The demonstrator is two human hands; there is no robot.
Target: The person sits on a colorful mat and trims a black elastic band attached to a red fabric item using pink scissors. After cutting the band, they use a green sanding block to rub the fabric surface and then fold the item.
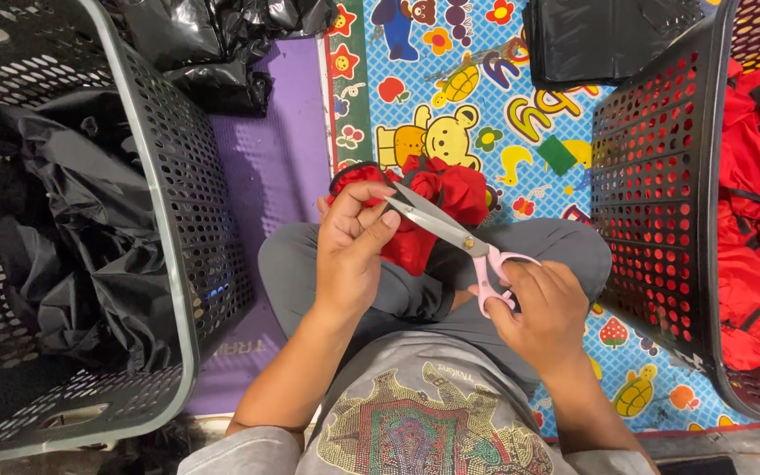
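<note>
My left hand [350, 253] grips a bunched red cloth piece [437, 207] with a black edge, pinching it between thumb and fingers above my crossed legs. My right hand [540, 308] holds pink-handled scissors [450, 231], fingers through the loops. The steel blades point up and left, their tip meeting the red cloth right at my left thumb. Part of the cloth is hidden behind my left hand.
A dark perforated basket [182, 220] at my left holds black fabric. A black perforated basket [653, 185] at my right holds red garments [758, 211]. A colourful cartoon play mat [450, 97] and a purple mat [283, 149] lie underneath. Black plastic bags [222, 44] lie ahead.
</note>
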